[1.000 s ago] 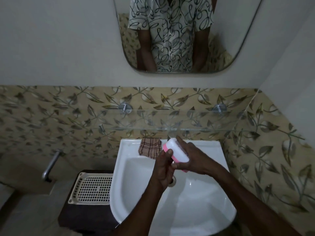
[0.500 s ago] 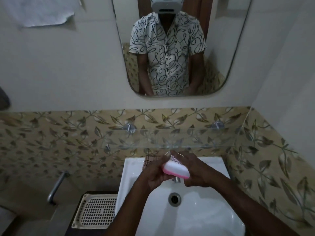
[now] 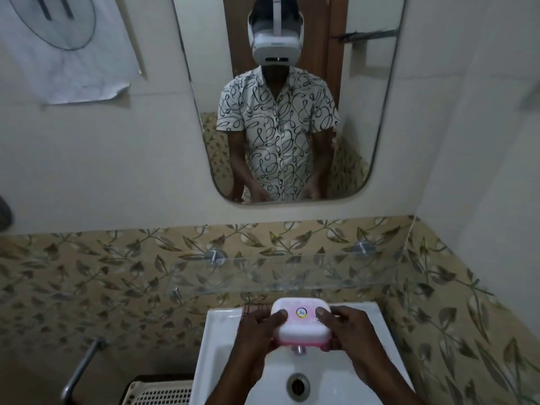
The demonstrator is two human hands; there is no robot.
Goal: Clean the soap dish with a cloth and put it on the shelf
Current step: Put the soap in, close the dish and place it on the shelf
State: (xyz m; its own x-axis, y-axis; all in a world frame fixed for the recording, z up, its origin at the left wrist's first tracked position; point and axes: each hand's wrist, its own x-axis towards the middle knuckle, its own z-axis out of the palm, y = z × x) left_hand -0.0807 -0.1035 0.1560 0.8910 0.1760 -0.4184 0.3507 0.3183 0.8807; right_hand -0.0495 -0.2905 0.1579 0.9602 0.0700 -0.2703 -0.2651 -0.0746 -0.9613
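Note:
The soap dish [image 3: 301, 324] is a white lidded box with a pink base and a round logo on top. It is held level over the back of the white sink [image 3: 222, 340], just below the glass shelf [image 3: 292, 273]. My left hand [image 3: 258, 331] grips its left end with the thumb on the lid. My right hand [image 3: 347, 328] grips its right end the same way. A checked cloth [image 3: 251, 307] lies on the sink's back rim, mostly hidden behind my left hand.
A mirror [image 3: 286, 97] above the shelf reflects a person in a patterned shirt. The tap [image 3: 298, 349] peeks out under the dish, with the drain [image 3: 298, 386] nearer me. A perforated cream tray [image 3: 163, 394] and a metal pipe [image 3: 81, 366] sit to the left.
The dish went from tilted on edge in my right hand to level, held at both ends and raised toward the shelf. The view tipped upward, showing more mirror.

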